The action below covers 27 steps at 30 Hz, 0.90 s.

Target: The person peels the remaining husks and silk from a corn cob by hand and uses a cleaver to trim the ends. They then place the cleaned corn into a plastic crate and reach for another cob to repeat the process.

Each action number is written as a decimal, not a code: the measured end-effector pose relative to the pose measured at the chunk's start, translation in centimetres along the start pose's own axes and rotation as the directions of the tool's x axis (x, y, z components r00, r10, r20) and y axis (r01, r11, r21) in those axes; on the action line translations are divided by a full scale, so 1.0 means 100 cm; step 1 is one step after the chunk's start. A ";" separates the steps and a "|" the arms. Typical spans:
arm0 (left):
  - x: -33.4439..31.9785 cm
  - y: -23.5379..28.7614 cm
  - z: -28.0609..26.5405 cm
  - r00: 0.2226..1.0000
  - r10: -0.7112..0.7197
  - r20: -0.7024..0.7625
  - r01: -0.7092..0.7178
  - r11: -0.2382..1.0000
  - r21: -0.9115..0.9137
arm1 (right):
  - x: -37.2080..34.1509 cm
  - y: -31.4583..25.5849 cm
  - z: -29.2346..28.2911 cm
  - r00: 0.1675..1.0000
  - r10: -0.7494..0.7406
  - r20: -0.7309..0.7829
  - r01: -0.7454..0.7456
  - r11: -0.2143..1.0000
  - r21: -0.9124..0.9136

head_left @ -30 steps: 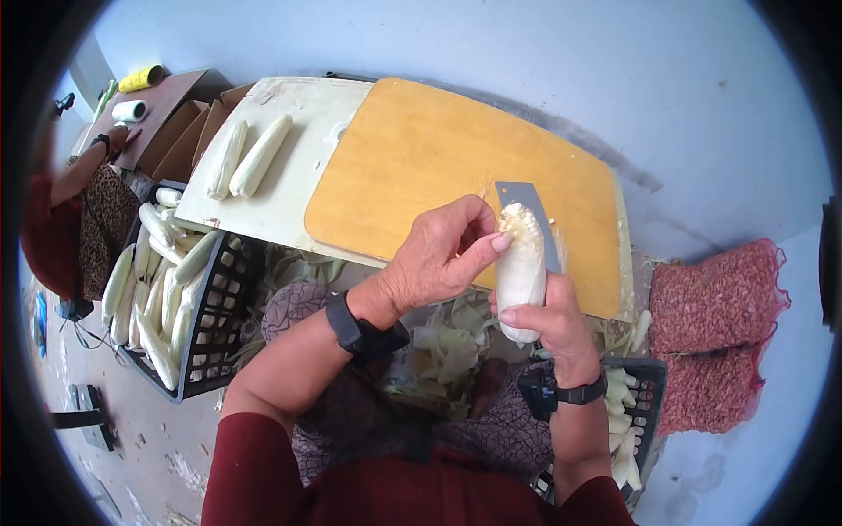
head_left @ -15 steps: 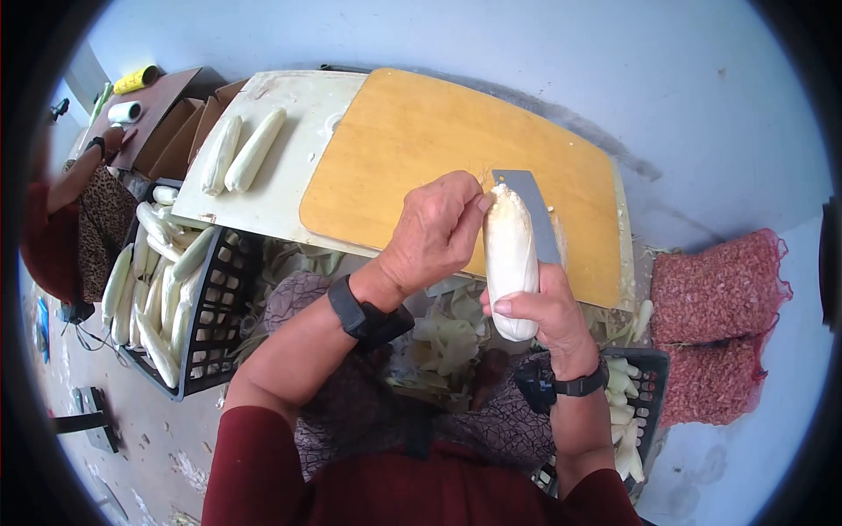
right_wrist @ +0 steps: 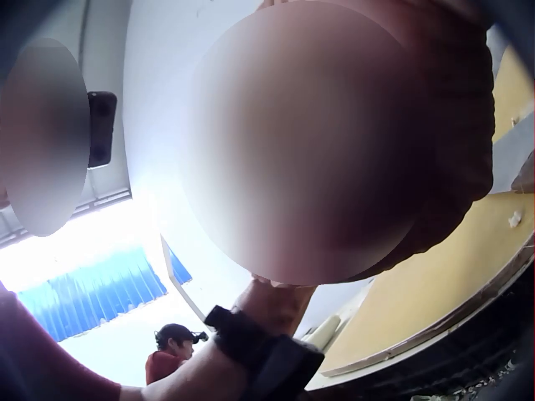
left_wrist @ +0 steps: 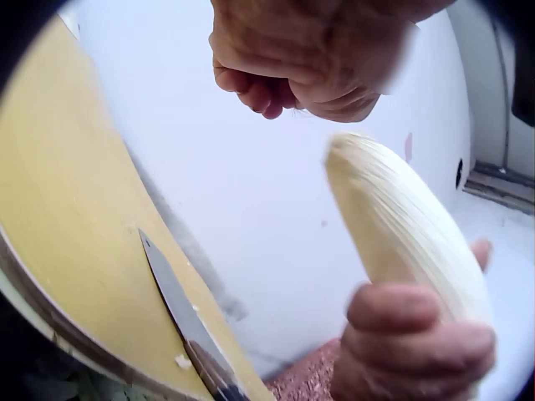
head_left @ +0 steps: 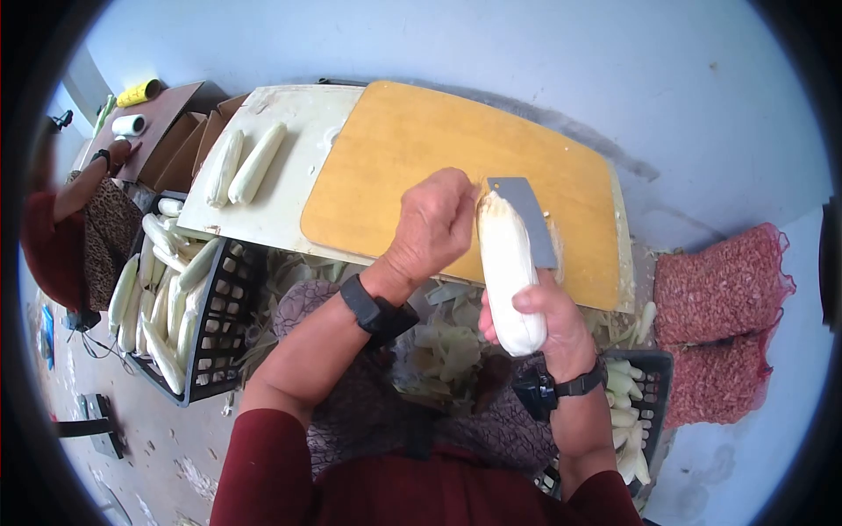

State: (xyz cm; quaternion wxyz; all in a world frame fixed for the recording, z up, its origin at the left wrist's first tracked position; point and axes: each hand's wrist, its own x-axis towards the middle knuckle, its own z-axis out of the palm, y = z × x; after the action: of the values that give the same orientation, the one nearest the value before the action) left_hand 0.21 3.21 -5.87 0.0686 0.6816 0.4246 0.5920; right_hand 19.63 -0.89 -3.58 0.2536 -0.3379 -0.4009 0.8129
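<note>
My right hand (head_left: 561, 329) grips an ear of corn (head_left: 510, 267) round its lower end, thumb across the pale husk. The ear stands tilted, its brownish tip upward. Close beside that tip my left hand (head_left: 430, 223) is held with its fingers curled in. From the left wrist view, a gap shows between the left hand (left_wrist: 292, 63) and the ear's tip (left_wrist: 347, 146), and no object shows in the fingers. Behind the ear a broad-bladed knife (head_left: 526, 219) lies on the yellow board (head_left: 421, 149); its handle (left_wrist: 209, 368) shows in the left wrist view.
Two ears of corn (head_left: 257, 165) lie on the white tabletop (head_left: 294, 206). A black crate (head_left: 224, 307) full of ears stands at left, another crate (head_left: 653, 394) at lower right. Red mesh sacks (head_left: 719, 289) lean by the wall. Loose husks (head_left: 447, 351) lie below; another person (head_left: 66, 215) works at far left.
The ear's tip has turned slightly left and its bare kernels no longer show. My left hand, touching the tip before, has drawn a little away from it. The right hand keeps its grip.
</note>
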 end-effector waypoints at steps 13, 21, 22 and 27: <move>-0.002 0.003 -0.027 0.649 -0.424 0.632 0.717 0.619 -0.320 | -0.015 -0.004 -0.001 0.982 -0.166 -0.085 0.166 0.986 -0.010; -0.019 0.003 -0.010 0.521 -0.324 0.790 0.755 0.606 -0.250 | 0.000 0.002 0.007 0.919 -0.311 -0.242 0.237 0.927 -0.289; -0.019 0.005 -0.009 0.514 -0.322 0.795 0.757 0.606 -0.244 | 0.003 0.002 0.010 0.895 -0.363 -0.258 0.274 0.905 -0.325; -0.018 0.020 -0.005 0.422 -0.240 0.874 0.870 0.377 -0.317 | 0.008 0.010 0.001 0.815 -0.451 -0.364 0.217 0.819 -0.531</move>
State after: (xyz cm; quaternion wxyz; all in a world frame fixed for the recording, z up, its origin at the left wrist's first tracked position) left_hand 0.91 0.55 -5.90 0.7167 0.5402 0.2996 0.3235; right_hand 18.93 -0.93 -4.65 0.3980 -0.4983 -0.5637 0.5249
